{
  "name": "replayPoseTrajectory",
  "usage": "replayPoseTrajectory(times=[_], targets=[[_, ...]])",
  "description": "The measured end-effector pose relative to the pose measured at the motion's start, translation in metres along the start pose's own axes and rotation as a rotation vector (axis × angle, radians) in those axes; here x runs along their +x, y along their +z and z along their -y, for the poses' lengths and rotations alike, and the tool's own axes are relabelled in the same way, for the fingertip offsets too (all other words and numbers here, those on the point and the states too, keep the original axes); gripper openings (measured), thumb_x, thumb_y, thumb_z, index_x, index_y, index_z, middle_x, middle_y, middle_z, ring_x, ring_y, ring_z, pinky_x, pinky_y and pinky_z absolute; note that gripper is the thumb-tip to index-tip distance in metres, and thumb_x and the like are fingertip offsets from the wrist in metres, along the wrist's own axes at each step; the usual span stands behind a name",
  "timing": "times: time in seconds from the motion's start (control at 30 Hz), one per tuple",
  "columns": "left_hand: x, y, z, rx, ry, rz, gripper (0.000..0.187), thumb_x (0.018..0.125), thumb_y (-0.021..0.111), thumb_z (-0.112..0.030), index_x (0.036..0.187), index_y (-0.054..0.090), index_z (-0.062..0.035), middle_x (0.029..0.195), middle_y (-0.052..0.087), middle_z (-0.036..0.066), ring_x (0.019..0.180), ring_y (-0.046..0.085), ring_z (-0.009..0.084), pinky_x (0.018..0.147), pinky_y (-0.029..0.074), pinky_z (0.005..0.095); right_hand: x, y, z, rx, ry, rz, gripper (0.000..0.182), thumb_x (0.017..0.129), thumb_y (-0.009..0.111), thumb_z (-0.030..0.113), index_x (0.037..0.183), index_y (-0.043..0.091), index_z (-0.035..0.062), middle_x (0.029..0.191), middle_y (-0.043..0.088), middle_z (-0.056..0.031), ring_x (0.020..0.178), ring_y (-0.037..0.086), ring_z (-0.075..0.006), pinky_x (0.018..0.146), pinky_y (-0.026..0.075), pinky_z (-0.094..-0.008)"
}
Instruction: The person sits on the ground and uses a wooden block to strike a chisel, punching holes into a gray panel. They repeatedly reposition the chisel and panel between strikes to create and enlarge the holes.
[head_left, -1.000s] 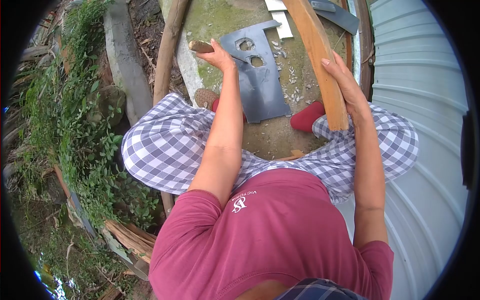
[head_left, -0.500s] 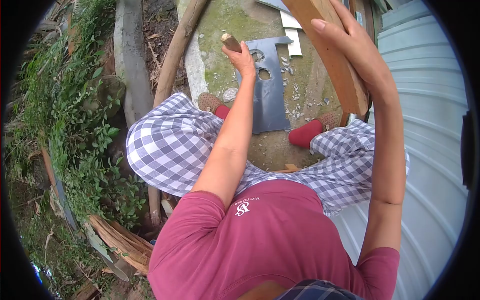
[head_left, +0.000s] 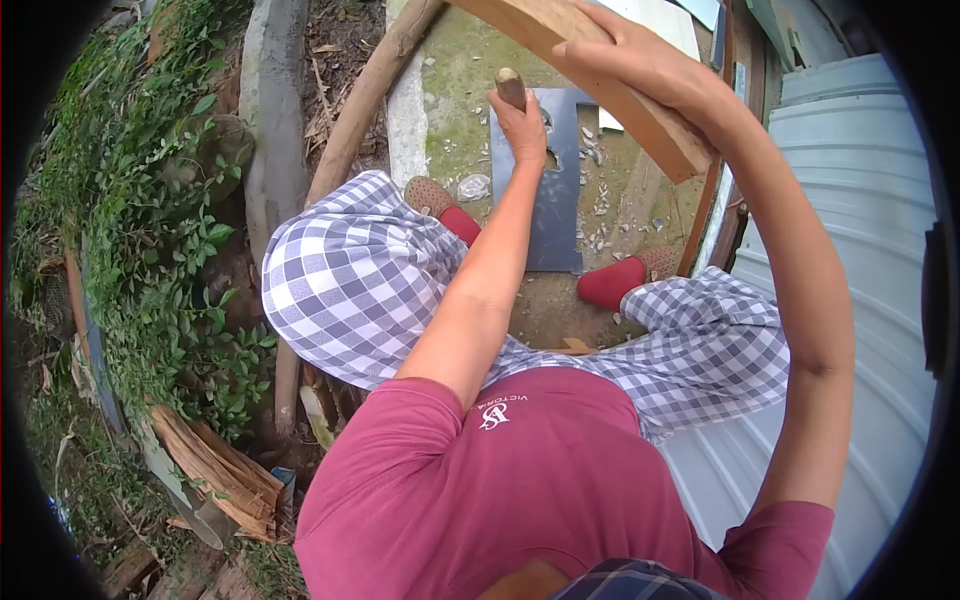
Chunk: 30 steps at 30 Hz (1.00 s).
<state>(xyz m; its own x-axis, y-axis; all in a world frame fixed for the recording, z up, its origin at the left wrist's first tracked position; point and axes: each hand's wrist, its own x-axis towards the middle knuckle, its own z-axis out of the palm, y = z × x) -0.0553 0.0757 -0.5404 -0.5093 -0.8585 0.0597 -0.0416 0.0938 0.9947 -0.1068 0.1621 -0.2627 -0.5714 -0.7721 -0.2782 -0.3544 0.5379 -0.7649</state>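
My left hand (head_left: pixel 522 132) is wrapped round a short wooden handle (head_left: pixel 510 90), whose blunt end points up towards me. Its lower end is hidden behind the hand. Beneath lies a flat dark grey sheet (head_left: pixel 553 225) with ragged holes through it, right by that hand. My right hand (head_left: pixel 645 68) grips a thick wooden beam (head_left: pixel 625 110), which is raised and slants above the ground to the upper right of the sheet. Its far end runs out of view at the top.
Small grey chips (head_left: pixel 602 195) litter the mossy concrete around the sheet. My red-toed shoes (head_left: pixel 610 285) stand on either side of it. A wooden pole (head_left: pixel 365 110) and concrete edge (head_left: pixel 275 120) run along the left, beside leafy plants (head_left: pixel 190 260). Corrugated metal (head_left: pixel 850 160) lies right.
The beam has swung left and upwards in my right hand, with its near end now farther from my leg. My left hand and the handle appear shifted right in the view.
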Motion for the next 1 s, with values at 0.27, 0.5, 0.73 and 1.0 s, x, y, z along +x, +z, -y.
replayPoseTrajectory(times=[0.27, 0.5, 0.73, 1.0], targets=[[0.0, 0.003, 0.005, -0.031, 0.071, 0.026, 0.035, 0.082, 0.06, -0.01, 0.108, 0.037, -0.0007, 0.096, 0.048, 0.02, 0.089, 0.052, 0.0341, 0.081, 0.041, 0.0413, 0.003, 0.035, -0.024, -0.2, 0.102, -0.167, 0.079, 0.071, 0.057, 0.046, 0.136, 0.038, 0.0049, 0.103, 0.06, -0.0257, 0.099, 0.061, -0.0322, 0.082, 0.048, -0.0381], [-0.002, 0.006, 0.015, 0.041, 0.087, 0.047, 0.04, 0.082, 0.061, -0.011, 0.111, 0.035, -0.0021, 0.097, 0.05, 0.019, 0.088, 0.053, 0.0329, 0.081, 0.041, 0.0415, -0.004, -0.002, -0.001, 0.018, 0.063, -0.013, 0.08, 0.074, 0.057, 0.056, 0.132, 0.042, 0.0027, 0.1, 0.06, -0.0205, 0.077, 0.064, -0.0206, 0.067, 0.052, -0.0304], [-0.004, 0.001, 0.003, -0.002, 0.069, 0.042, 0.037, 0.081, 0.06, -0.009, 0.11, 0.039, -0.0009, 0.096, 0.047, 0.018, 0.09, 0.049, 0.0319, 0.084, 0.039, 0.0394, 0.006, 0.047, -0.049, -0.183, 0.046, -0.281, 0.084, 0.07, 0.059, 0.051, 0.137, 0.036, 0.0055, 0.109, 0.06, -0.0218, 0.092, 0.064, -0.0255, 0.078, 0.051, -0.035], [0.018, -0.01, 0.021, 0.041, 0.023, 0.112, 0.05, 0.082, 0.063, -0.013, 0.12, 0.034, 0.0005, 0.107, 0.051, 0.023, 0.099, 0.053, 0.0365, 0.087, 0.041, 0.0413, -0.056, 0.025, -0.034, 0.234, 0.229, -0.215, 0.088, 0.071, 0.059, 0.052, 0.139, 0.034, 0.0029, 0.121, 0.053, -0.0218, 0.104, 0.055, -0.0267, 0.086, 0.043, -0.0332]])
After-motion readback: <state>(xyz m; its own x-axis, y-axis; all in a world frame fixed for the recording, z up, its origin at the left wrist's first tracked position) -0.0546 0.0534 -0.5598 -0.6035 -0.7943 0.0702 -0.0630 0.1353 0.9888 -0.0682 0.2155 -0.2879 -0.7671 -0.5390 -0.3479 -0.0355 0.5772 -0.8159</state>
